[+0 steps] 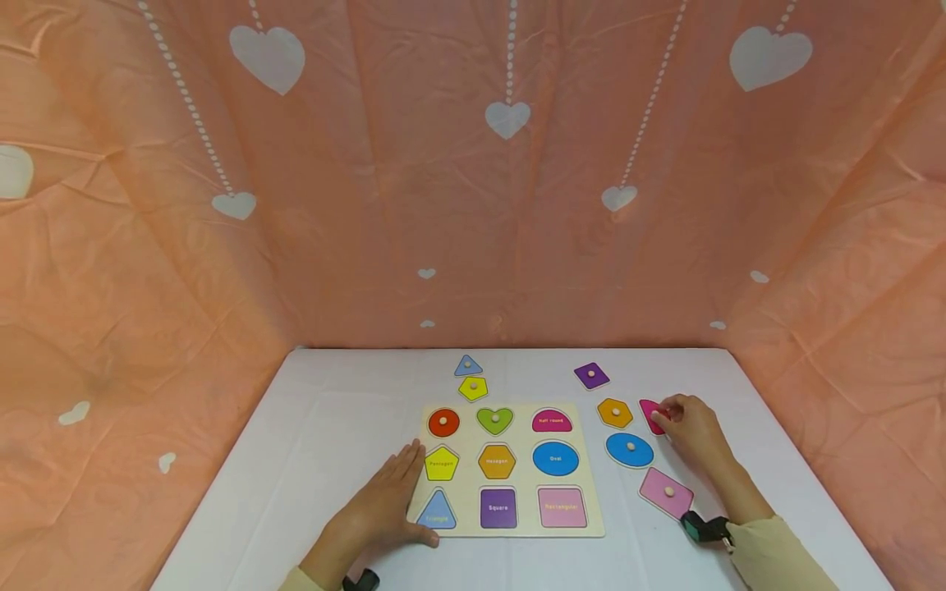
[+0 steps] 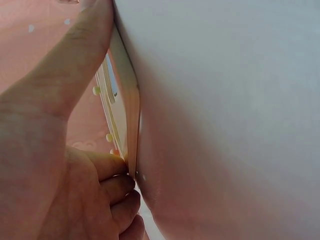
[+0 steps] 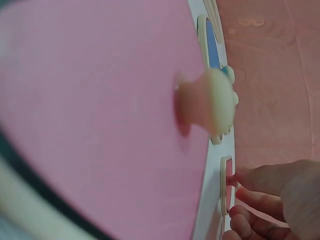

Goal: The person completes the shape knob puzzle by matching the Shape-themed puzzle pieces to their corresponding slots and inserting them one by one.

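A wooden shape puzzle board lies on the white table. My left hand rests along its left edge, fingers straight and thumb at the front corner; the left wrist view shows the board's edge against the hand. At the right, my right hand pinches the knob of a magenta half-round puzzle piece, partly hidden by the fingers. In the right wrist view the piece stays at the table surface. A red circle and a green heart sit in the board.
Beside the board lie a blue oval, an orange hexagon, a pink rectangle near the right wrist, and a purple square. Behind it lie a blue triangle and yellow pentagon. Orange cloth surrounds the table.
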{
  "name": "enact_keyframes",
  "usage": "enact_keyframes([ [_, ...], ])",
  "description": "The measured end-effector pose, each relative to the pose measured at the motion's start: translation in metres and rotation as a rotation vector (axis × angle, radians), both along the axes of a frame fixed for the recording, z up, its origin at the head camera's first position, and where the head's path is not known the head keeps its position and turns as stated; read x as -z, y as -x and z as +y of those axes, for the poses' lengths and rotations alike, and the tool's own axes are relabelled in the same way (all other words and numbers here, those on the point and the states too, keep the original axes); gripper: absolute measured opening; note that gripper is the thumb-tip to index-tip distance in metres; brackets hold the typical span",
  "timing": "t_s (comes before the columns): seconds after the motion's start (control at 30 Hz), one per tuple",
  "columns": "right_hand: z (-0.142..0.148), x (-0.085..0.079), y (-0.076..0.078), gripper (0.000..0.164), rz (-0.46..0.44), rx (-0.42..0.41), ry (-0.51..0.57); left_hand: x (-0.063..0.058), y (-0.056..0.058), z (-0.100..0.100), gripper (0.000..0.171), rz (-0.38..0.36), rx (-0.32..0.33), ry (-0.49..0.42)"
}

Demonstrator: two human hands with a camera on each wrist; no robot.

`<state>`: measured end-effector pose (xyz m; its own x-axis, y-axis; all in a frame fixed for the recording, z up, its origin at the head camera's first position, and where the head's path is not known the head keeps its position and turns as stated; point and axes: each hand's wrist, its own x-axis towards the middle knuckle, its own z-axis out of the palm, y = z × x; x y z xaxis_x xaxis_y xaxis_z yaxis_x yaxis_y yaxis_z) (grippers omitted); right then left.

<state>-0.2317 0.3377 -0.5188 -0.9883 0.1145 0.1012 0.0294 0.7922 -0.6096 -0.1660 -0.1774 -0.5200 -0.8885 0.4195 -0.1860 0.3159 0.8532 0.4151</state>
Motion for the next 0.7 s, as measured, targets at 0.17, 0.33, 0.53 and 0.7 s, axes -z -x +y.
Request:
enact_keyframes([
  [0.17,0.0014,0.0016,0.0013,0.029,-0.010,-0.004,0.004,-0.0002,-0.0004,-0.0004,0.138,0.001,0.000,-0.004],
  [0.33,0.0020,0.0019,0.0019,0.027,-0.014,0.003,0.001,-0.0019,-0.0013,0.0008,0.138,-0.010,-0.014,-0.007],
  [0.53,0.0015,-0.0006,0.0020,0.024,-0.021,0.002,0.012,-0.0044,-0.0025,0.0015,0.137,-0.013,-0.023,-0.014],
  [0.7,0.0012,0.0007,0.0033,0.023,-0.016,-0.001,0.012,-0.0032,-0.0022,0.0010,0.138,-0.010,-0.020,-0.015],
])
